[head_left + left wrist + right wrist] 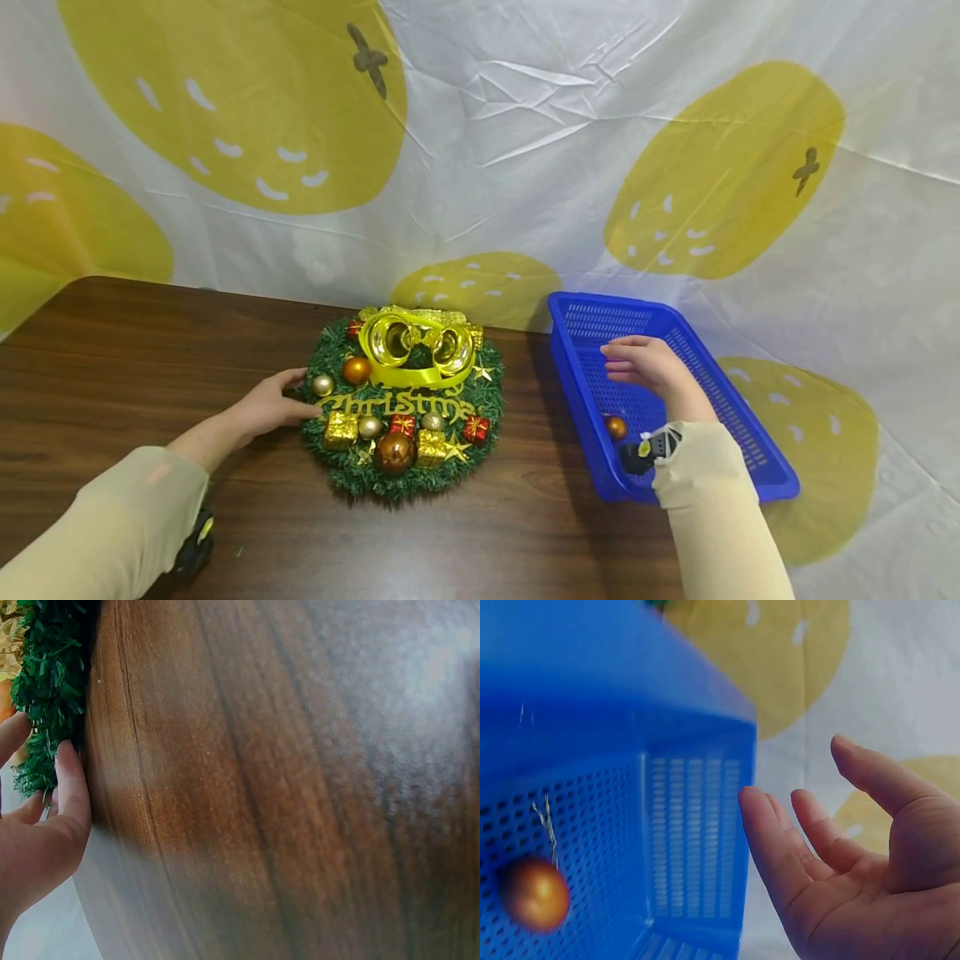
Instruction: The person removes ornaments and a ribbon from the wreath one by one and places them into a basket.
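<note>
A green Christmas wreath [491, 400] lies on the table, dressed with gold and red gift boxes, baubles, stars, gold lettering and a yellow ribbon with gold bells [420, 346]. My left hand [272, 407] grips its left edge, the green tinsel [56, 682] between thumb and fingers in the left wrist view. Over the blue basket [573, 400] hovers my right hand [651, 367], fingers loosely extended, holding nothing. An orange-brown bauble [616, 427] with a gold string lies on the basket floor; the right wrist view shows this bauble [536, 895] apart from the hand.
The brown wooden table [420, 550] runs back to a white cloth [495, 158] printed with yellow fruit. At the right, the basket's long side stands close to that cloth. Each wrist wears a black strapped device.
</note>
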The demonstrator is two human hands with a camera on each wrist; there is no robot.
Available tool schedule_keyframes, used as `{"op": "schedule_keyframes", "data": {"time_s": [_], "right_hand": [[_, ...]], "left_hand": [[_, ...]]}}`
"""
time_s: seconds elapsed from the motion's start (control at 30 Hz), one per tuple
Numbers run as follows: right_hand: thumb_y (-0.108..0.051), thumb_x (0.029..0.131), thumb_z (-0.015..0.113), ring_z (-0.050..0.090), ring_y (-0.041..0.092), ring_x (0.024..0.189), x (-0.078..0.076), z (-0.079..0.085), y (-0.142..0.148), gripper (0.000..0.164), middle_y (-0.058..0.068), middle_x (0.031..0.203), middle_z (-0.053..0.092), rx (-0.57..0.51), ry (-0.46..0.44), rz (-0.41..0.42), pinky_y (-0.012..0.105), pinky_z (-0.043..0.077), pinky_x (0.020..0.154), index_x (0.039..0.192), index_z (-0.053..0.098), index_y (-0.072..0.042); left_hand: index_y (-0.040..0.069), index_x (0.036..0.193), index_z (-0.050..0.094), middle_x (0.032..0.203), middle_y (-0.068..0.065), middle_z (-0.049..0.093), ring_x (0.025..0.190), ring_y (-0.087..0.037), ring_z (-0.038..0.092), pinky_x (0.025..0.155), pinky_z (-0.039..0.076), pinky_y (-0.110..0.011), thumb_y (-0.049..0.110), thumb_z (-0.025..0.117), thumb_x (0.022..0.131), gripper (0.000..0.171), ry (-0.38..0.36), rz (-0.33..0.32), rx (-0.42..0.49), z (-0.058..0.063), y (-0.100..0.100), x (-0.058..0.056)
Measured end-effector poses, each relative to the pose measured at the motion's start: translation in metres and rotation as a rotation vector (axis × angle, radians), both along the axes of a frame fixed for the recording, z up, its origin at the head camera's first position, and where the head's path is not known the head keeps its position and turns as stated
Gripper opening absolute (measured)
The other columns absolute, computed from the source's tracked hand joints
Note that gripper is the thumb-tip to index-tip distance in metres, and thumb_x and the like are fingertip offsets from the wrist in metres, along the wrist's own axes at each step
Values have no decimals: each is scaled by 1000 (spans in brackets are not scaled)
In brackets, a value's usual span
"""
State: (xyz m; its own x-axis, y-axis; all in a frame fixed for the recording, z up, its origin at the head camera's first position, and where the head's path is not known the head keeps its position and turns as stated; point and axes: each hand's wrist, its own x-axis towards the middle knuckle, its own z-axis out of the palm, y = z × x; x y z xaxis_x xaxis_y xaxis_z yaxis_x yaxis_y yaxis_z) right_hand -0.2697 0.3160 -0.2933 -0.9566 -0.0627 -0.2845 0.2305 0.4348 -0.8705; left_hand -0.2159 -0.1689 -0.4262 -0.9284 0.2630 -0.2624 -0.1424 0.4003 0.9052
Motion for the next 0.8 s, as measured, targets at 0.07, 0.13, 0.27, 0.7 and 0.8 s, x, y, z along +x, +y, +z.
{"op": "schedule_keyframes", "data": {"time_s": [0.07, 0.13, 0.27, 0.7, 0.8], "right_hand": [[-14, 93, 56, 63, 2, 74, 0, 2, -5, 55, -13, 81, 59, -3, 10, 14, 22, 57, 77, 133, 33, 16], [-14, 93, 56, 63, 2, 74, 1, 3, -10, 53, -13, 81, 59, -9, 23, 22, 23, 57, 77, 132, 35, 16], [-13, 93, 56, 63, 3, 74, 1, 4, -20, 50, -13, 81, 60, -31, 38, 33, 22, 57, 76, 129, 37, 15], [-12, 94, 53, 62, 4, 78, 6, 2, -50, 52, 24, 124, 52, 1, 56, 94, 24, 57, 80, 133, 36, 16], [-11, 94, 53, 62, 4, 77, 6, 0, -54, 50, 14, 112, 58, -19, 54, 100, 24, 57, 80, 132, 37, 17]], "left_hand": [[-13, 145, 4, 144, -40, 13, 119, -45, 48, 90, 53, -39, 15, 64, 88, 87, 1, 1, 1, 0, 0, 0], [-13, 145, 4, 144, -40, 13, 119, -45, 48, 90, 54, -39, 15, 64, 88, 88, 1, 1, 1, 0, 0, 0], [-13, 145, 5, 144, -40, 14, 118, -43, 50, 89, 54, -38, 15, 65, 87, 88, 3, 1, -5, 0, 0, 0], [-12, 146, 4, 145, -40, 13, 120, -45, 47, 90, 53, -40, 16, 64, 88, 87, -9, -1, -10, 0, 0, -1], [-12, 146, 4, 145, -40, 13, 120, -45, 46, 91, 53, -40, 16, 64, 88, 87, -10, 1, -10, 0, 0, -1]]}}
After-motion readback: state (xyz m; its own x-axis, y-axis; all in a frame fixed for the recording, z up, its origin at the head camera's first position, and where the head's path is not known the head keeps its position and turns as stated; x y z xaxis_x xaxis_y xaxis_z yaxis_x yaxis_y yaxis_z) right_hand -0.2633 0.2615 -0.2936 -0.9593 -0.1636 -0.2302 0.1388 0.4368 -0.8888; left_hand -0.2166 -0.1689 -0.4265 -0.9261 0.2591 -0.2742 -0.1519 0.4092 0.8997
